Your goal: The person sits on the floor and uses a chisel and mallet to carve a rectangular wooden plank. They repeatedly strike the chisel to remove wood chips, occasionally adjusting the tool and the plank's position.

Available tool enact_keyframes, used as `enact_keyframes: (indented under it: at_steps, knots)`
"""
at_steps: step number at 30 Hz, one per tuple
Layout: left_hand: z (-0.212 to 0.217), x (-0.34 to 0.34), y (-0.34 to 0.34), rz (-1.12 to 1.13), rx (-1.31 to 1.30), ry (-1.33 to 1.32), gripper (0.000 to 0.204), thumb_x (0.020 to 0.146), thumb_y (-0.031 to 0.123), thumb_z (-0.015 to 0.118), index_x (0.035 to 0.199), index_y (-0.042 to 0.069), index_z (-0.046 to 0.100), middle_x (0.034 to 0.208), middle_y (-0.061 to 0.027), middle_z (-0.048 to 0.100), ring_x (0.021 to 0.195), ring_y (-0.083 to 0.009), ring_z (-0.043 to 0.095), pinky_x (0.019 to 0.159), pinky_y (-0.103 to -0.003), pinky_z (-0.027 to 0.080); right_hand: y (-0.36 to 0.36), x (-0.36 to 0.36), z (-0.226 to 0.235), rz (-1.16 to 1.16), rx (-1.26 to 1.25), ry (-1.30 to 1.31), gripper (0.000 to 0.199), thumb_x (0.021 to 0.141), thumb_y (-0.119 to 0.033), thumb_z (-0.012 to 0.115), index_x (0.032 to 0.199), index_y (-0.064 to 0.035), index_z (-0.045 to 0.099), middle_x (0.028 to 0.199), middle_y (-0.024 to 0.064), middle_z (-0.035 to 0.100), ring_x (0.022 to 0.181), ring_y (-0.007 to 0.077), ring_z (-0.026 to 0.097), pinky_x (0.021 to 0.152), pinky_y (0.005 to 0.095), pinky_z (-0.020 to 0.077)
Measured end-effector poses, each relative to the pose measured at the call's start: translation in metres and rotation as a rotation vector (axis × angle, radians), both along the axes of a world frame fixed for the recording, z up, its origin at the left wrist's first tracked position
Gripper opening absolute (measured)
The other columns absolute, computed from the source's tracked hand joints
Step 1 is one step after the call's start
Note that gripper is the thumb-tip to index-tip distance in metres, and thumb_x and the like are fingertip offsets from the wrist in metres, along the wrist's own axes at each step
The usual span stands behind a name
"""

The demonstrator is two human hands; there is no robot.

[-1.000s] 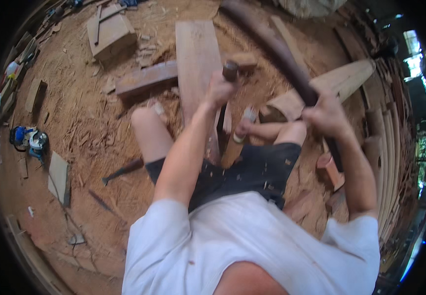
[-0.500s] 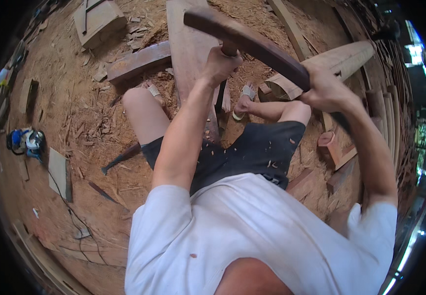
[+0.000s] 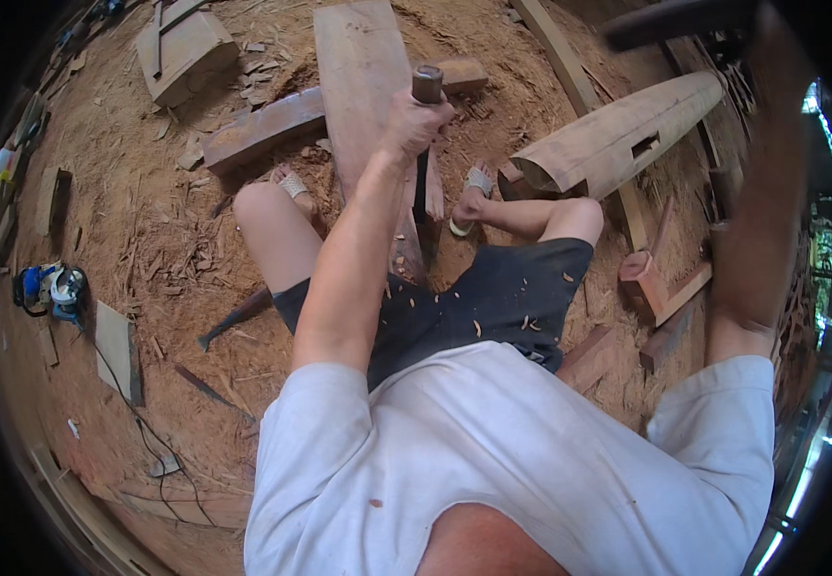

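My left hand (image 3: pixel 412 127) is closed around the upright handle of a chisel (image 3: pixel 427 84), whose capped top sticks out above my fist. Its dark blade (image 3: pixel 421 192) reaches down beside the long wooden plank (image 3: pixel 363 58) between my legs; where the tip meets the wood I cannot make out. At the upper right, blurred by motion, a dark wooden mallet (image 3: pixel 680 23) is raised high. My right arm leads up to it, and my right hand (image 3: pixel 771 34), dim near the picture's rim, grips the mallet.
A carved, tapered timber with a slot (image 3: pixel 618 134) lies to the right. Beneath the plank runs a crosswise beam (image 3: pixel 267 130). A thick block (image 3: pixel 186 58) sits far left, with a blue power tool (image 3: pixel 53 288) and its cord below. Wood chips cover the ground.
The mallet has swung from over the chisel handle up and away to the right, along with my right arm. My left hand stays on the chisel, slightly shifted left.
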State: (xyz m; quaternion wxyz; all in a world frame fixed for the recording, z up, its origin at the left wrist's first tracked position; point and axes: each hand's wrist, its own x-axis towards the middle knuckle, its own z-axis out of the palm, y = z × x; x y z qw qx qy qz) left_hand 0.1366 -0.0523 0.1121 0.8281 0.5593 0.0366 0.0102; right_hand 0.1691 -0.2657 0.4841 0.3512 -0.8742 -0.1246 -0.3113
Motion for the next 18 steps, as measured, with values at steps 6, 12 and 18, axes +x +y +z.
enact_keyframes:
  at_steps: [6, 12, 18]
  knots:
    - [0.013, -0.014, 0.001, 0.071, 0.266, -0.022, 0.013, 0.081, 0.007, 0.072, 0.091, 0.007, 0.064, 0.069, 0.0013, 0.059, 0.060, -0.0104, 0.057, 0.058, -0.027, 0.047, -0.059, -0.055, -0.183, 0.559, -0.627, 0.632, 0.041, 0.069, -0.002, 0.066, 0.109, 0.0024, 0.065, 0.097, 0.0234, 0.068, 0.101, 0.0406, 0.065, 0.092, 0.0429, 0.0499]
    - [0.001, -0.015, -0.002, 0.007, 0.032, 0.013, 0.012, 0.081, -0.001, 0.070, 0.084, 0.009, 0.062, 0.069, -0.0008, 0.059, 0.057, -0.0111, 0.056, 0.051, -0.028, 0.045, -0.044, -0.077, -0.092, 0.059, -0.181, 0.542, 0.033, 0.078, -0.011, 0.072, 0.109, -0.0006, 0.068, 0.085, 0.0078, 0.068, 0.076, 0.0182, 0.066, 0.070, 0.0326, 0.0533]
    - [-0.011, -0.017, -0.003, 0.080, 0.066, -0.084, 0.009, 0.080, 0.005, 0.072, 0.077, 0.007, 0.064, 0.068, 0.0006, 0.062, 0.059, -0.0093, 0.059, 0.051, -0.029, 0.048, -0.018, -0.056, -0.036, -0.085, -0.601, -0.219, 0.025, 0.091, -0.020, 0.065, 0.110, -0.0031, 0.068, 0.087, 0.0106, 0.071, 0.074, 0.0228, 0.070, 0.066, 0.0344, 0.0545]
